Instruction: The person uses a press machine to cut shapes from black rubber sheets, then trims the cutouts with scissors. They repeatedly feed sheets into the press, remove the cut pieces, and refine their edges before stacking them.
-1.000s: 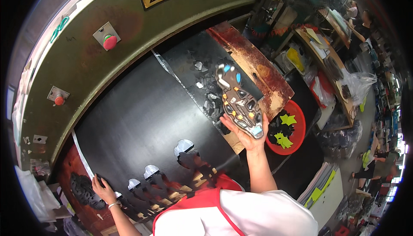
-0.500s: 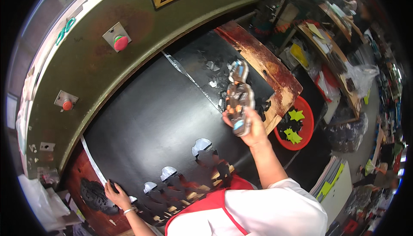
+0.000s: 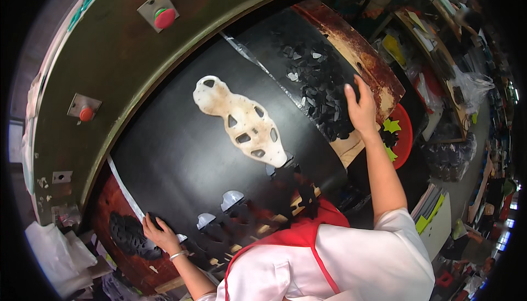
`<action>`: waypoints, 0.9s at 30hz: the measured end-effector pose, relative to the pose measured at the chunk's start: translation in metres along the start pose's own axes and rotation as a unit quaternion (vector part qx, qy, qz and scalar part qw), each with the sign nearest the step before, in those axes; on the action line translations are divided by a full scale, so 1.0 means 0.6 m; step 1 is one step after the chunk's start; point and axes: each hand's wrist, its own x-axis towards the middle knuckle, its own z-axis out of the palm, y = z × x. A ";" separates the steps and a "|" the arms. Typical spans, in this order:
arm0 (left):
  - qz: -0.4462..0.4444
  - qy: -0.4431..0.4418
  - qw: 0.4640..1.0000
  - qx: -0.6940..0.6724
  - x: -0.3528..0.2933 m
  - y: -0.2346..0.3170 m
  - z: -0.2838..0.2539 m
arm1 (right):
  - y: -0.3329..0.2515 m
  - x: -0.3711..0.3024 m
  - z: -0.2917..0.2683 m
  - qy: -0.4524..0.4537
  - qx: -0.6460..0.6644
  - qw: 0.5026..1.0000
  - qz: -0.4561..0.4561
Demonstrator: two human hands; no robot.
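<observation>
A flat off-white cutting die (image 3: 254, 128), shaped like a shoe sole with several cut-out holes, lies on the black sheet (image 3: 170, 141), apart from both hands. My right hand (image 3: 362, 109) is open over the heap of small black scraps (image 3: 321, 76), thumb and fingers spread with nothing between them. At the sheet's lower left corner, my left hand (image 3: 160, 236) rests open beside a pile of black cut-out pieces (image 3: 132, 238). Along the near edge of the sheet are cut gaps and pale half-round patches (image 3: 231, 199).
Behind the sheet curves a green machine beam (image 3: 115, 70) with a red push button (image 3: 163, 18) and another red button (image 3: 86, 113). A red bowl (image 3: 405, 136) with black and yellow-green scraps sits right of the worn wooden board (image 3: 379, 70). Folders (image 3: 431, 213) stand nearer me.
The die has left my right hand and now lies on the black sheet. My right hand has moved right, over the scraps. My left hand stays by the sheet's corner; the view has shifted.
</observation>
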 end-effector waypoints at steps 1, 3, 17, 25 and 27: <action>0.008 -0.007 1.000 0.012 0.003 0.001 -0.004 | 0.016 0.022 0.016 -0.006 -0.027 0.998 -0.064; 0.029 -0.043 0.998 0.028 0.016 0.009 -0.018 | 0.033 0.081 0.063 -0.021 -0.043 0.985 -0.166; 0.240 -0.069 0.948 -0.199 0.244 0.612 -0.029 | -0.038 0.299 0.375 -0.356 -0.003 0.875 -0.329; 0.355 -0.261 0.843 -0.308 0.325 0.921 0.208 | 0.101 0.138 0.128 -0.469 0.226 0.778 -0.351; 0.414 -0.255 0.827 -0.282 0.318 0.975 0.253 | 0.109 0.121 0.084 -0.454 0.209 0.797 -0.339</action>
